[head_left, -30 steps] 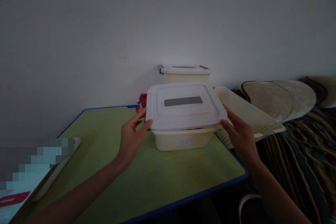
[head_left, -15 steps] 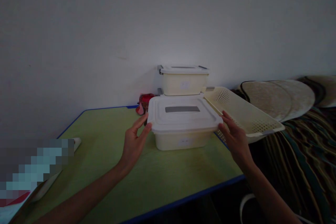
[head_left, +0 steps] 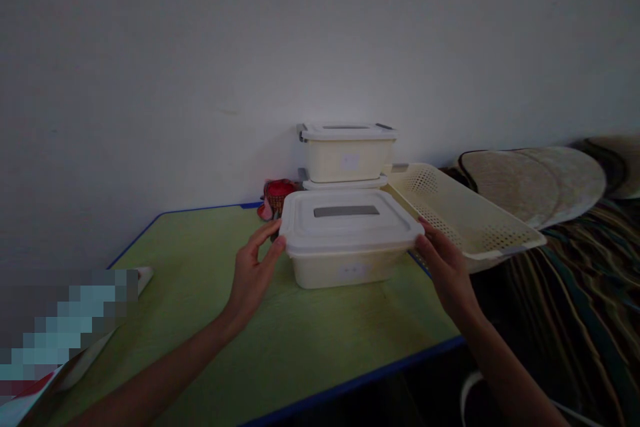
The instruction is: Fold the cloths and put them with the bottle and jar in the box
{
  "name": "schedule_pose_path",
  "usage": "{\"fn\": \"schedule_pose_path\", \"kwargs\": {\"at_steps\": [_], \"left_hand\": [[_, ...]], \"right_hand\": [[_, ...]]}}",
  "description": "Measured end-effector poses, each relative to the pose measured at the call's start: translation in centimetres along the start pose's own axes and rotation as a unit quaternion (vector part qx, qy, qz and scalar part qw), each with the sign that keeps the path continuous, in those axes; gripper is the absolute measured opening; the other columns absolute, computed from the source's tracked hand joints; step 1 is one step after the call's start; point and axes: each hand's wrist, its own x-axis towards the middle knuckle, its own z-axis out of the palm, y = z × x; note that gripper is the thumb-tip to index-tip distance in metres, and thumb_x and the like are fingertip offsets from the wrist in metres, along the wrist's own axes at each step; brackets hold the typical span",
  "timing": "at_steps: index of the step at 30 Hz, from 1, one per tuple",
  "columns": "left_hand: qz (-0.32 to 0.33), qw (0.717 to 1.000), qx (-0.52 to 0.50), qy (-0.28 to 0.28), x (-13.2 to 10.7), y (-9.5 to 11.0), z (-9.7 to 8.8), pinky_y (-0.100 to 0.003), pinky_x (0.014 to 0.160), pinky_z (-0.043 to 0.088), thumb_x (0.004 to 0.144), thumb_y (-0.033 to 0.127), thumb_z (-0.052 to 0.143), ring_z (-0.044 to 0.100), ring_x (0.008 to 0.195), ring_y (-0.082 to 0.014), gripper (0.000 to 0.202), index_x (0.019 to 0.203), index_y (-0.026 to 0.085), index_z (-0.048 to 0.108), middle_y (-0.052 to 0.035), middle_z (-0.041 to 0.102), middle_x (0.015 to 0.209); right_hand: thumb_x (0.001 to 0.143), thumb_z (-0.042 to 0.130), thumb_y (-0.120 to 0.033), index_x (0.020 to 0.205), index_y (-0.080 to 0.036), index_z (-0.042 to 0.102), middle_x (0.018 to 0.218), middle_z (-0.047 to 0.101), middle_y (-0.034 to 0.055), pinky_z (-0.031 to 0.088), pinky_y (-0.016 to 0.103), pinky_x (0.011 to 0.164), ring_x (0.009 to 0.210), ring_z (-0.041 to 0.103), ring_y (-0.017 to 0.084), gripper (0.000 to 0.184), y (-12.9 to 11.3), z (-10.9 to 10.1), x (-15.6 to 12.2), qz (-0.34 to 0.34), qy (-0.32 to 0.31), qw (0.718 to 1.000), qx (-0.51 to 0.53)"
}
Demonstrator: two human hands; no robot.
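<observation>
Both arms reach forward from the lower edge of the view, the left forearm slanting up to the right and the right one up to the left, so that the hands face each other across a white lid (head_left: 350, 230). The lid lies over the mouth of a cream box (head_left: 345, 271), which stands on the green, blue-edged desk (head_left: 300, 347) in front of the person; whether the lid is fully seated cannot be told.

The left hand (head_left: 251, 275) is raised at the wrist, its back turned outward. Its thumb presses at the lid's near left corner while the forefinger stretches along the left end, thumb and finger spread a little apart; the other fingers are partly hidden behind. The right hand (head_left: 447, 268) mirrors it at the right end, wrist bent inward, thumb tip against the near corner and fingers extended along the side. Each grip is a light one, closed only as far as the lid's edge, and the lid is held between the two.

Just behind stands another lidded box (head_left: 350, 161), stacked on a further white lid (head_left: 345, 184). A small red woven basket (head_left: 280, 193) sits to the left of the stack, near the wall. A perforated cream basket (head_left: 470, 213) lies to the right, beside striped cloth (head_left: 575, 307).
</observation>
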Motion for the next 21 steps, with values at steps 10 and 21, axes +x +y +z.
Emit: {"fn": "schedule_pose_path", "kwargs": {"at_steps": [10,21], "left_hand": [[-0.008,0.999,-0.026,-0.02,-0.5,-0.2,0.3,-0.037,0.106,0.028,0.074,0.037,0.059,0.042,0.123,-0.0208,0.041,0.112,0.022,0.057,-0.0057,0.049,0.131],[-0.082,0.985,-0.144,-0.051,0.5,0.7,1.8,-0.036,0.105,0.032,0.066,0.023,0.065,0.032,0.13,-0.0222,0.081,0.136,0.027,0.026,-0.0046,0.032,0.143]], "right_hand": [[0.074,0.057,-0.048,0.106,-0.029,0.056,0.116,0.059,0.0029,0.046,0.041,0.09,0.108,0.055,0.023,0.037,-0.1,0.4,-0.7,0.042,-0.015,0.997,0.059],[0.071,0.059,-0.034,0.115,-0.033,0.04,0.112,0.061,0.0018,0.049,0.037,0.086,0.1,0.059,0.02,0.049,-1.5,1.5,0.2,0.078,-0.031,0.987,0.135]]}}
